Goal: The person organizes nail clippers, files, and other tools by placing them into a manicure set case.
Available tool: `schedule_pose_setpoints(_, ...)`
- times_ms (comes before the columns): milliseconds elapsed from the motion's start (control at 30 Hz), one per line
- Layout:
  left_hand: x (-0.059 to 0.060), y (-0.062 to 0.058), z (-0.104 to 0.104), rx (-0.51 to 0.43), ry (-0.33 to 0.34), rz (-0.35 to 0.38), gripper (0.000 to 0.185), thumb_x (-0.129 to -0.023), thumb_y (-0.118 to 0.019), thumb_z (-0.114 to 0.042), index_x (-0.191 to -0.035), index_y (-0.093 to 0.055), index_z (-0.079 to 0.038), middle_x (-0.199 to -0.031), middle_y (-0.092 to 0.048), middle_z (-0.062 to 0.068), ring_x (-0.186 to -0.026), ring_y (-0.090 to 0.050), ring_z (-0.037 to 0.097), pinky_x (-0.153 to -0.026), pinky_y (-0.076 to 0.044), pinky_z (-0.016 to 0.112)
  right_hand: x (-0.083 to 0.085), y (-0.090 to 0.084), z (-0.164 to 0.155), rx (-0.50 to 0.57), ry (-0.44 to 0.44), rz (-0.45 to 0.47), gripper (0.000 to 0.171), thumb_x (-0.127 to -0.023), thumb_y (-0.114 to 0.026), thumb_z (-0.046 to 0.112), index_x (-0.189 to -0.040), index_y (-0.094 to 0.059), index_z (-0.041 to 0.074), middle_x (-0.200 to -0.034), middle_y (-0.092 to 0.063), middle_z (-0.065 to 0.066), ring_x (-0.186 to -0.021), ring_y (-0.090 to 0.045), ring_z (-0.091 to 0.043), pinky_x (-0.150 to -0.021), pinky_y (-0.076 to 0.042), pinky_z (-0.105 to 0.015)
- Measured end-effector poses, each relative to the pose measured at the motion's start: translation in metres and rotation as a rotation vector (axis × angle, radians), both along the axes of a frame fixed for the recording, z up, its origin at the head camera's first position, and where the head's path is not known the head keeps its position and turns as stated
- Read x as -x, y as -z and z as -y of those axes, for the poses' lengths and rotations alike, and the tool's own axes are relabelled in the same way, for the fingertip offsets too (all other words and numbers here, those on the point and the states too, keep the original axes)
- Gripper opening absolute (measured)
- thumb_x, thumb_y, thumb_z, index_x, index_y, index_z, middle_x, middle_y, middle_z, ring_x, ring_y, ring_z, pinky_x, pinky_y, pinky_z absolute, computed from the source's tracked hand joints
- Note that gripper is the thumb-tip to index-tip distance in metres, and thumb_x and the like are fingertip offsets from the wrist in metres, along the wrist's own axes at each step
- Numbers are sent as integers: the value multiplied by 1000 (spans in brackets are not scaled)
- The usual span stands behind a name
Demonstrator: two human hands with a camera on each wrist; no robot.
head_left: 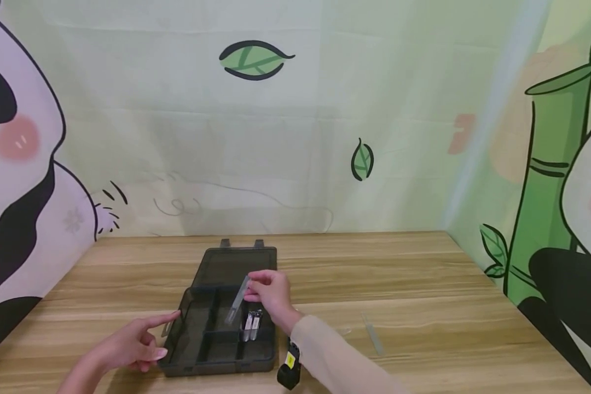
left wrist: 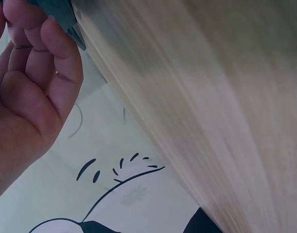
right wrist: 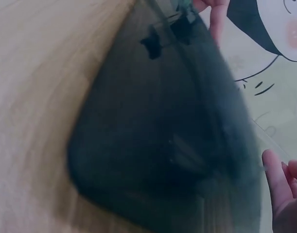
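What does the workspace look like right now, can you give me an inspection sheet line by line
Surface: wooden table, light grain, set against the walls.
Job's things: dark translucent organizer box lying open with its lid flat behind it; metal clippers in one compartment; clear strip held above the box.
Clutter: another clear strip on the table right of the box.
Hands: right hand pinches the clear strip; left hand has its forefinger out at the box's left edge.
Cables: nothing seen.
Surroundings: panda and bamboo wall covering; black wrist-worn device on the right arm.
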State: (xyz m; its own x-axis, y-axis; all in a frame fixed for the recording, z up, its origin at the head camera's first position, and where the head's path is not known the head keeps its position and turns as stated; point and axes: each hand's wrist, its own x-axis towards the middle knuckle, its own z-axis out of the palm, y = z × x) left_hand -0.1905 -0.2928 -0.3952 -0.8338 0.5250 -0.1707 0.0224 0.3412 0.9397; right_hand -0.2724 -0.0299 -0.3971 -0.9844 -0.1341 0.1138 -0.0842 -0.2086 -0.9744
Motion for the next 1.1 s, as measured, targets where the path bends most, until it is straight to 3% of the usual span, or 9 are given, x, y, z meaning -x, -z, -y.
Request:
schedule_pose_setpoints(267, -2, 0, 0, 13, -14, -40, 55, -83, -62, -13, -112, -42, -55, -56, -40, 1, -48, -44, 11, -45, -35, 21, -2, 6, 8, -82, 13, -51, 11, -77, -61, -12, -88, -61, -13, -74, -62, -16, -63, -63, -22, -58, -51, -30)
schedule_pose_setpoints(400, -2, -1, 0, 16, -21, -45, 54, -82, -63, -13, -118, -41, -47, -56, -41, 1, -48, -45, 11, -45, -36, 21, -3, 9, 12, -224, 54, -129, 7, -75, -67, -5, -81, -65, -7, -73, -65, -11, -62, -61, -14, -57, -49, -26)
schedule_pose_setpoints(500, -3, -1, -1, 30, -32, -47, 56, -82, -63, -13, -126, -40, -37, -56, -41, 1, -48, -45, 11, -45, -36, 21, -4, 12, 15, -350, 82, -191, 5, -74, -70, 0, -77, -68, -2, -70, -65, -5, -60, -57, -7, -56, -45, -21)
schedule_pose_setpoints(600, -3, -1, -2, 48, -42, -48, 64, -82, -63, -12, -139, -33, -14, -57, -41, 2, -49, -45, 12, -45, -36, 22, -6, 14, 16, -394, 71, -221, 7, -73, -70, -1, -80, -68, -1, -69, -65, -4, -60, -57, -5, -55, -44, -20)
schedule_pose_setpoints(733, -2, -1, -4, 63, -44, -52, 72, -83, -62, -12, -137, -18, 8, -57, -42, 3, -49, -46, 13, -45, -36, 22, -6, 15, 16, -435, 63, -254, 10, -74, -69, -1, -83, -70, 2, -72, -65, -3, -63, -56, -4, -57, -44, -20)
schedule_pose_setpoints(900, -3, -1, -3, 60, -43, -52, 73, -83, -62, -11, -136, -15, 9, -57, -43, 4, -48, -46, 13, -44, -35, 22, -6, 15, 17, -460, 73, -293, 6, -74, -70, 0, -79, -71, 3, -73, -66, -3, -64, -56, -3, -59, -44, -19)
schedule_pose_setpoints(1100, -4, -1, -2, 64, -46, -45, 72, -84, -61, -11, -136, -16, 9, -57, -43, 4, -48, -46, 13, -45, -35, 22, -8, 15, 20, -424, 61, -239, 3, -74, -70, 3, -77, -71, 2, -69, -65, -1, -58, -54, -2, -53, -42, -19)
